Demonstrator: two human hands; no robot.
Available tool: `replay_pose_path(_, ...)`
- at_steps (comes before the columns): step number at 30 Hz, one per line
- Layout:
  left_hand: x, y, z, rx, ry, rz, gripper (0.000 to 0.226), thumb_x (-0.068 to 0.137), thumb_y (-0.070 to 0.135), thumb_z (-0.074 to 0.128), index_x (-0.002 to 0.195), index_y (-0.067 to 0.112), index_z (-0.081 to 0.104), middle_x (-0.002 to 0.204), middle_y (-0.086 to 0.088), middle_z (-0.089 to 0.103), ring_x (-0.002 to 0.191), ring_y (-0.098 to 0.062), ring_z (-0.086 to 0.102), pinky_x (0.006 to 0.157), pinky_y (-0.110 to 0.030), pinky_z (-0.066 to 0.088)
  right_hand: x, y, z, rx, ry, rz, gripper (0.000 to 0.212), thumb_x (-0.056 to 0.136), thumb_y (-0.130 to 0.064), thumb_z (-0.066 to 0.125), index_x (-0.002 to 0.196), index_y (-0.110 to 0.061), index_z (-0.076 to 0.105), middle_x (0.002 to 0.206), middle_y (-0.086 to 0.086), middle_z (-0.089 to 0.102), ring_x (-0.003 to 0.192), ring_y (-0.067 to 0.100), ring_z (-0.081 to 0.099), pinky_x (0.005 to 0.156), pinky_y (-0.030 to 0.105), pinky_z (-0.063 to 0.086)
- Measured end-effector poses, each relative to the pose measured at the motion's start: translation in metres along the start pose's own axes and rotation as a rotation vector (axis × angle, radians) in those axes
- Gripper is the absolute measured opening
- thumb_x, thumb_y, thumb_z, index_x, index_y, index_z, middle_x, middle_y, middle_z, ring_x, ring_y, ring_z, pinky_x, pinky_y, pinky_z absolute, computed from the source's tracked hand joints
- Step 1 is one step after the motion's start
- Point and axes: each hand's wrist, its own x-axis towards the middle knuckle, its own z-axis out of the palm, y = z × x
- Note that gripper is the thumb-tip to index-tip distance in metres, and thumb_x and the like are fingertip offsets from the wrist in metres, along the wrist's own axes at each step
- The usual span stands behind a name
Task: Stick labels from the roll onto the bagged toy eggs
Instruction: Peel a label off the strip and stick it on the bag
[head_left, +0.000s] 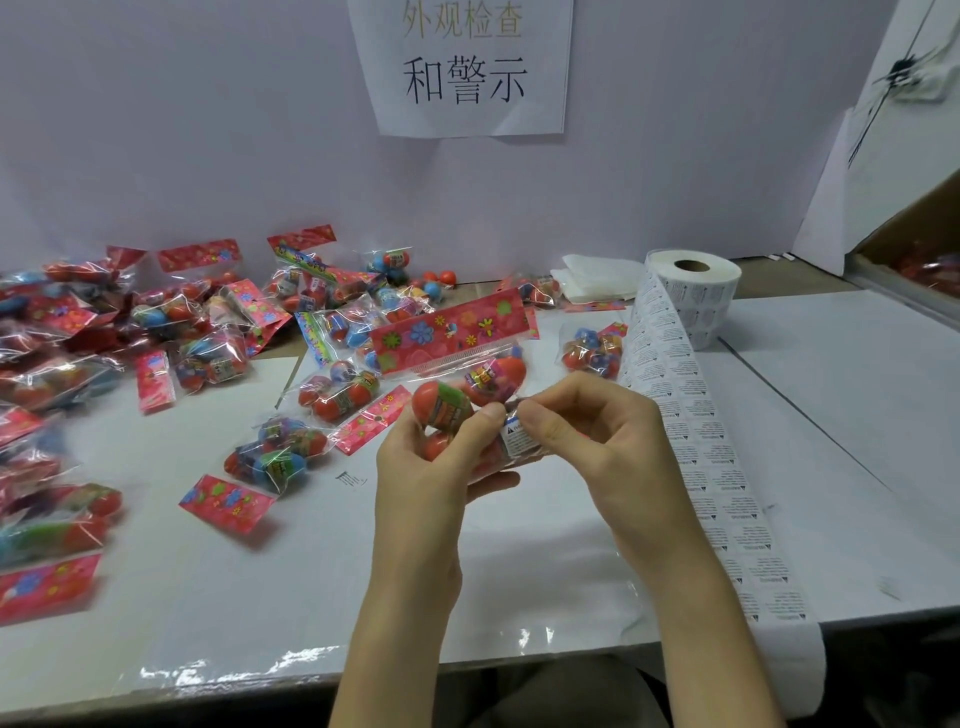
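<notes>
White label (518, 439) pinched in right hand (597, 431), egg bag (467, 384) gripped in left hand (421, 467): sticking step; next, likely press flat, then peel from roll (696, 291) at 2 o'clock.

Bag (470, 364) – glossy clear plastic.

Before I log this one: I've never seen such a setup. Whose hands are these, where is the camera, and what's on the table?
No machine here: a person works with bare hands, and the single picture comes from a camera worn on their head, looking down. The left hand grips a clear bag of toy eggs with a red flowered header. The right hand pinches a small white label against that bag. To the right stands the roll, its strip of labels trailing over the table edge. Many more bags lie heaped on the left, and a paper sign hangs on the wall.
</notes>
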Motion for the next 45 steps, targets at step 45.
replay_pose_path(45, 0.01, -0.009, -0.007, 0.036, -0.028, 0.003, 0.046, 0.072, 0.038, 0.078, 0.113, 0.019, 0.07, 0.101, -0.004, 0.078, 0.093, -0.023, 0.076, 0.077, -0.03, 0.059, 0.001, 0.001, -0.012, 0.107, -0.105, 0.131, 0.02, 0.089, -0.017, 0.074, 0.108, -0.016, 0.075, 0.098, 0.003, 0.077, 0.093, 0.021, 0.075, 0.081, 0.028, 0.061)
